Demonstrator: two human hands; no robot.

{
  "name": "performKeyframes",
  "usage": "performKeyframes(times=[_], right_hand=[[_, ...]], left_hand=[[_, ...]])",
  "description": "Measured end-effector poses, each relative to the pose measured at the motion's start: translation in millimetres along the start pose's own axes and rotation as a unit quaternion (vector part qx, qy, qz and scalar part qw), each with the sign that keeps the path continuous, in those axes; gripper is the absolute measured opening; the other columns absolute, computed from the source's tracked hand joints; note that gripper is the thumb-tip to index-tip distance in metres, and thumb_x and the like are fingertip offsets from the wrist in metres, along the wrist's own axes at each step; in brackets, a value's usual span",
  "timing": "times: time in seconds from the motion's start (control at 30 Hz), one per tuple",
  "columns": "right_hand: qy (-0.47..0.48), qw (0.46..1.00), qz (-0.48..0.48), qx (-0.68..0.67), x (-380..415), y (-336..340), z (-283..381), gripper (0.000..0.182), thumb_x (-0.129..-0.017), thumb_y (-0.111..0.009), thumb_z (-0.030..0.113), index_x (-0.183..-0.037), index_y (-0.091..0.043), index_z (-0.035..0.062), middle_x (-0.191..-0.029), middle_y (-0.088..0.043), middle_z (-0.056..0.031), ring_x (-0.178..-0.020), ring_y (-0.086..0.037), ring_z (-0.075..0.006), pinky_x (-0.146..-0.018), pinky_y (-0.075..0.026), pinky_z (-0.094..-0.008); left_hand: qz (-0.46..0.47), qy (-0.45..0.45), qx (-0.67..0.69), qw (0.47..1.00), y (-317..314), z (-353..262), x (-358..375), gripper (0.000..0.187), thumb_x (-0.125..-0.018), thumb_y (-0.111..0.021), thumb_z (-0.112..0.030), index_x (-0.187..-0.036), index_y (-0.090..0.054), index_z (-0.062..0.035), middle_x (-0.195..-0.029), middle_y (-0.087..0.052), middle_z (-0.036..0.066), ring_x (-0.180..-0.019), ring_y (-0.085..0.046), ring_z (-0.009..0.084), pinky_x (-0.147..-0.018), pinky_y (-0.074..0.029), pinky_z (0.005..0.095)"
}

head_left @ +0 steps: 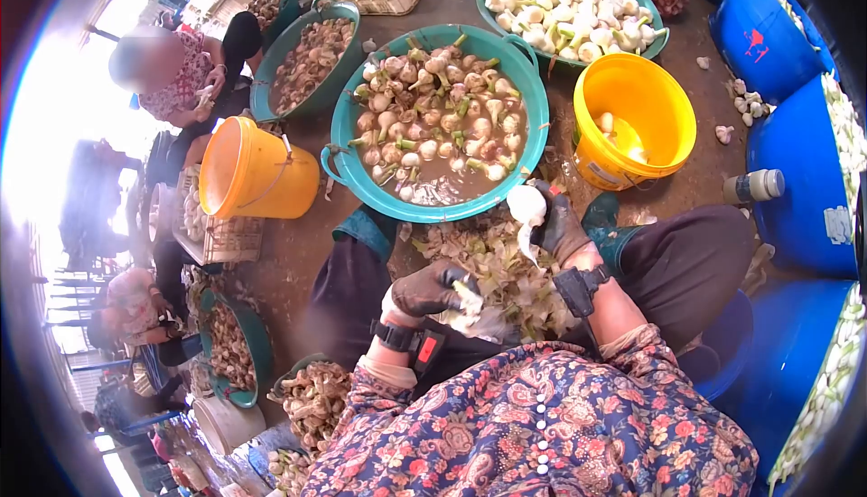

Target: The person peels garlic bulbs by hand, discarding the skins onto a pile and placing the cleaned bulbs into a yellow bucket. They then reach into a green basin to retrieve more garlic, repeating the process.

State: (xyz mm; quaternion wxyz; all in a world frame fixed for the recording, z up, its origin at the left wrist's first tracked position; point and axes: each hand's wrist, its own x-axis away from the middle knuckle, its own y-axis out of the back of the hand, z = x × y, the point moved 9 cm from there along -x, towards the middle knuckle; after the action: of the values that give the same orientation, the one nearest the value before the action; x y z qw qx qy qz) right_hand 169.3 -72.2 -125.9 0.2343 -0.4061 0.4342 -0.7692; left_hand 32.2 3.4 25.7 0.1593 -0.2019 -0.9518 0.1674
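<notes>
The person is sitting low, wearing dark gloves and wrist straps. The right hand (562, 226) is closing around a peeled white garlic bulb (526, 204) and is holding it up just in front of the near rim of the teal basin (341, 127). A strip of white skin is hanging down from the bulb. The left hand (426, 289) is curling shut on a small white scrap (468, 299) of garlic skin, lower and nearer the body, over the lap. Between and under the two hands, a heap of peelings (492, 262) is lying on the lap.

The basin is holding muddy water with unpeeled garlic floating in it, stalks still attached. Just right of it, a yellow bucket (632, 127) is standing upright with a few white bulbs on its bottom. Behind the bucket, a second teal tub (662, 41) is holding a pile of clean white garlic. An orange bucket (248, 172) is lying tilted on its side left of the basin. Blue barrels (795, 172) are standing along the right edge, and a small bottle (754, 186) is lying beside them.

At upper left, another person (172, 68) is sitting beside a further tub (307, 59) of garlic. More garlic tubs are standing at lower left.
</notes>
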Motion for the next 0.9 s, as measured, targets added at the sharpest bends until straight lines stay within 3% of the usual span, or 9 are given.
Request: performKeyframes(times=[0.07,0.1,0.2,0.23,0.37,0.5,0.6,0.7,0.9], right_hand=[[-0.069,0.985,0.118,-0.109,4.4,-8.2,-3.0,0.032,-0.086,-0.054,0.035,-0.102,-0.061,0.0079,-0.087,-0.064,-0.002,-0.07,-0.058,-0.0123,-0.061,-0.048,-0.0263],[0.104,0.99,-0.096,-0.024,9.4,5.0,14.2,0.032,-0.085,-0.056,0.037,-0.097,-0.062,0.0074,-0.079,-0.063,-0.0017,-0.065,-0.057,-0.0119,-0.055,-0.047,-0.0244],[-0.02,0.997,-0.066,0.042,1.2,2.4,-2.5,0.031,-0.081,-0.061,0.038,-0.089,-0.063,0.0078,-0.071,-0.06,-0.0004,-0.059,-0.054,-0.0122,-0.052,-0.045,-0.0238],[0.052,0.973,-0.198,0.108,9.6,12.1,5.9,0.03,-0.078,-0.066,0.039,-0.079,-0.061,0.0095,-0.065,-0.056,0.0006,-0.053,-0.05,-0.0115,-0.049,-0.042,-0.0241],[0.017,0.94,-0.274,0.204,23.8,24.4,0.7,0.037,-0.072,-0.069,0.045,-0.071,-0.056,0.0108,-0.058,-0.048,0.0014,-0.046,-0.044,-0.0106,-0.043,-0.035,-0.0264],[-0.017,0.927,-0.303,0.222,37.3,11.4,2.7,0.037,-0.073,-0.067,0.045,-0.071,-0.055,0.0103,-0.056,-0.046,0.0013,-0.044,-0.043,-0.012,-0.041,-0.034,-0.0278],[-0.02,0.939,-0.287,0.188,41.3,6.1,-1.7,0.035,-0.074,-0.066,0.044,-0.072,-0.055,0.0104,-0.055,-0.045,0.0008,-0.044,-0.043,-0.0128,-0.04,-0.034,-0.0286],[-0.009,0.934,-0.29,0.208,45.6,-0.8,4.9,0.033,-0.075,-0.065,0.042,-0.074,-0.056,0.0103,-0.055,-0.045,0.0008,-0.044,-0.043,-0.0121,-0.04,-0.034,-0.0281],[-0.018,0.924,-0.217,0.315,31.1,3.4,-0.4,0.033,-0.077,-0.061,0.042,-0.08,-0.059,0.0099,-0.058,-0.046,0.0017,-0.046,-0.041,-0.0097,-0.041,-0.033,-0.0258]], left_hand=[[0.037,0.015,0.024,0.999,11.1,15.1,10.3,0.031,-0.073,-0.074,-0.021,-0.089,-0.063,0.0032,-0.082,-0.064,0.009,-0.073,-0.06,0.0162,-0.067,-0.048,0.0293],[0.001,0.01,-0.076,0.997,13.5,7.4,1.1,0.039,-0.073,-0.075,-0.024,-0.099,-0.06,0.0021,-0.09,-0.064,0.008,-0.077,-0.06,0.0149,-0.073,-0.048,0.029],[-0.207,0.083,-0.254,0.941,43.4,25.3,-16.3,0.056,-0.069,-0.079,-0.023,-0.114,-0.054,0.0004,-0.105,-0.061,0.011,-0.091,-0.058,0.0152,-0.078,-0.048,0.0284],[-0.265,0.024,-0.294,0.918,46.7,16.4,-24.4,0.055,-0.068,-0.079,-0.02,-0.113,-0.054,0.0001,-0.101,-0.061,0.009,-0.087,-0.058,0.014,-0.076,-0.048,0.0276],[-0.415,-0.172,-0.452,0.77,30.4,-28.7,-43.4,0.045,-0.069,-0.078,-0.019,-0.105,-0.058,-0.0026,-0.088,-0.062,0.011,-0.073,-0.062,0.0196,-0.063,-0.048,0.0276],[-0.435,-0.186,-0.452,0.756,41.0,-8.3,-47.6,0.015,-0.077,-0.07,-0.009,-0.086,-0.062,-0.0012,-0.07,-0.062,0.007,-0.064,-0.06,0.0153,-0.06,-0.047,0.028],[-0.399,-0.118,-0.322,0.85,49.8,18.8,-47.5,0.011,-0.079,-0.067,-0.005,-0.086,-0.06,-0.0005,-0.072,-0.061,0.005,-0.065,-0.056,0.0097,-0.062,-0.046,0.0258],[-0.469,-0.121,-0.221,0.847,73.1,17.0,-29.3,0.016,-0.078,-0.066,-0.002,-0.092,-0.059,-0.0001,-0.078,-0.06,0.004,-0.071,-0.055,0.0083,-0.068,-0.046,0.0233],[-0.38,-0.142,-0.324,0.855,53.8,-15.8,-42.7,0.019,-0.074,-0.068,0.0,-0.092,-0.062,-0.0017,-0.09,-0.058,0.007,-0.077,-0.058,0.0141,-0.071,-0.048,0.0264]])
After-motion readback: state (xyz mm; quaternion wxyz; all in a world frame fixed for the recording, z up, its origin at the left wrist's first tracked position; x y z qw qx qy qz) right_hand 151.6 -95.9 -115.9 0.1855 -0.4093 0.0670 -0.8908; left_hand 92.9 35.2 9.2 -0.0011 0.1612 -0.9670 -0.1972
